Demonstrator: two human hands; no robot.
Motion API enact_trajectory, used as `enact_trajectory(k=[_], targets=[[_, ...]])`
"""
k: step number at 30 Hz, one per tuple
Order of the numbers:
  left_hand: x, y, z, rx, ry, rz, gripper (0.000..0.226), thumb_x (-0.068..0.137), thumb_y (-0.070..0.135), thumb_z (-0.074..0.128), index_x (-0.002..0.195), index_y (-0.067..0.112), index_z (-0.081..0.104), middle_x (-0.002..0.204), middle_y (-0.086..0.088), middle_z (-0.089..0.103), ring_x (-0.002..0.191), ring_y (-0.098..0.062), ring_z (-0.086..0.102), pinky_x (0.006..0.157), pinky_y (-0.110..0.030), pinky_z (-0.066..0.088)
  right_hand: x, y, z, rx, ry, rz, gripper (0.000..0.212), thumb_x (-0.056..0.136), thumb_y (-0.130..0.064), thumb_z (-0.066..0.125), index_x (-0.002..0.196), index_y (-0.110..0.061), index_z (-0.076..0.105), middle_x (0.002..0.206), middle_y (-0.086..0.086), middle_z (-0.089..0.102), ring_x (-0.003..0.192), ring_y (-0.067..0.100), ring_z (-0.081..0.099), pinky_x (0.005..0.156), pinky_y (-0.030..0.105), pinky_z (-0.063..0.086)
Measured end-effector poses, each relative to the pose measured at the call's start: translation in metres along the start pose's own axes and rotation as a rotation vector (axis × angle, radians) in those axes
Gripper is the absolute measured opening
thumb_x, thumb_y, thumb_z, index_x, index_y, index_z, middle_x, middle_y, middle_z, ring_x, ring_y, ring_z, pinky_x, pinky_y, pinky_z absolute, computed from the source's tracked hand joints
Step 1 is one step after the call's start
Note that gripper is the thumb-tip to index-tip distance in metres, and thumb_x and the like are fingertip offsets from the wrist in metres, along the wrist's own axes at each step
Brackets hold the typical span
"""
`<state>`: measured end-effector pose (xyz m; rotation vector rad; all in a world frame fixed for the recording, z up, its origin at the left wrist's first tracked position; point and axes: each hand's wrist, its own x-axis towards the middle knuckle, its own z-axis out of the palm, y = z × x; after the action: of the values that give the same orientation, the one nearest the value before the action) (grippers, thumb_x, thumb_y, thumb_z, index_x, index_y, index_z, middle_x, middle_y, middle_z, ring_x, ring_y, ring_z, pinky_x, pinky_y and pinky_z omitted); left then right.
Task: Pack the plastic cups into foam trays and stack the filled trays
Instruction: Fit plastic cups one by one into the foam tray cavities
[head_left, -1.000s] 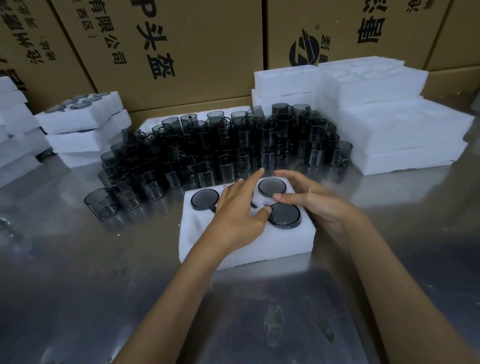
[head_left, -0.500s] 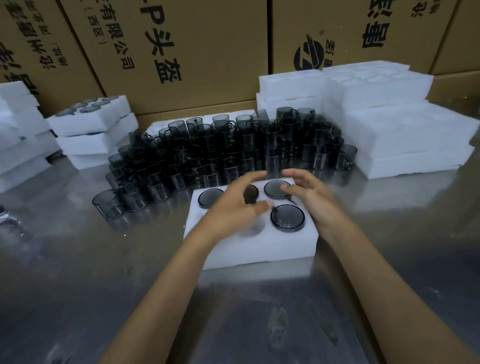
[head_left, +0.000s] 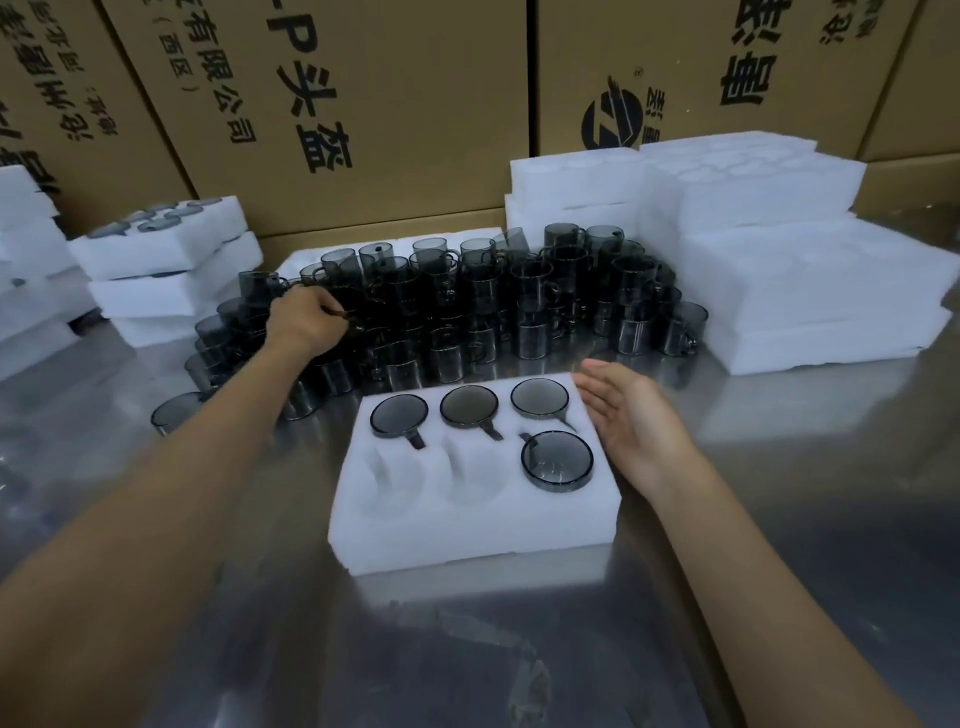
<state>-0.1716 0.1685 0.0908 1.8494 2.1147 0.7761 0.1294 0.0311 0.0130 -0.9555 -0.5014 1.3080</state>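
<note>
Table (head_left: 156, 545) carrying everything within reach. Cup pile (head_left: 467, 306) sitting just behind foam tray (head_left: 467, 525), keeping reaches short. Tray holding four cups mouth-down, two near pockets (head_left: 431, 467) waiting open. Left hand (head_left: 306, 322) reaching into pile's left side, fingers curling round cup there, likely next pick. Right hand (head_left: 631, 421) resting beside tray's right edge, fingers relaxed, holding nothing, probably steadying it.

Black print on the cardboard cartons (head_left: 395, 104) behind the cup pile (head_left: 467, 306), characters tilted.
Centre carton: "P头盔" in large type; beside it, smaller, "有限公司" and "(西区)".
Carton right of it (head_left: 701, 78): round black logo (head_left: 610, 120) with a Z-like mark; large characters cropped, unreadable.
Leftmost carton (head_left: 57, 93): characters too skewed to read.
</note>
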Motion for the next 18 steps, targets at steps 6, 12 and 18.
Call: enact_trajectory(k=[6,12,18], targets=[[-0.022,-0.002,0.01,-0.08,0.197,0.221,0.01,0.094,0.016,0.066,0.1,0.008,0.065,0.108,-0.014,0.065,0.101,-0.033,0.06,0.087,-0.038,0.047,-0.006,-0.004,0.004,-0.077,0.045,-0.02,0.013,0.096,-0.011,0.058,0.107,-0.009,0.064,0.103,0.014,0.07,0.09,0.021,0.068,0.075,0.025,0.056],[-0.089,0.021,0.004,-0.323,0.186,0.51,0.01,0.091,0.02,0.071,0.089,0.014,0.063,0.11,-0.002,0.054,0.096,0.002,0.051,0.083,-0.014,0.043,-0.025,-0.012,0.019,-0.509,0.114,-0.331,0.011,0.087,-0.014,0.068,0.091,-0.024,0.072,0.091,-0.003,0.072,0.084,0.004,0.064,0.085,0.026,0.053],[-0.151,0.04,0.012,-0.543,0.167,0.506,0.027,0.082,0.027,0.081,0.08,0.018,0.055,0.106,0.003,0.045,0.095,0.009,0.049,0.078,-0.011,0.046,-0.063,-0.017,0.052,-0.667,-0.285,-0.449,0.023,0.091,-0.013,0.068,0.109,-0.027,0.068,0.099,-0.01,0.076,0.1,0.002,0.068,0.084,0.016,0.049]])
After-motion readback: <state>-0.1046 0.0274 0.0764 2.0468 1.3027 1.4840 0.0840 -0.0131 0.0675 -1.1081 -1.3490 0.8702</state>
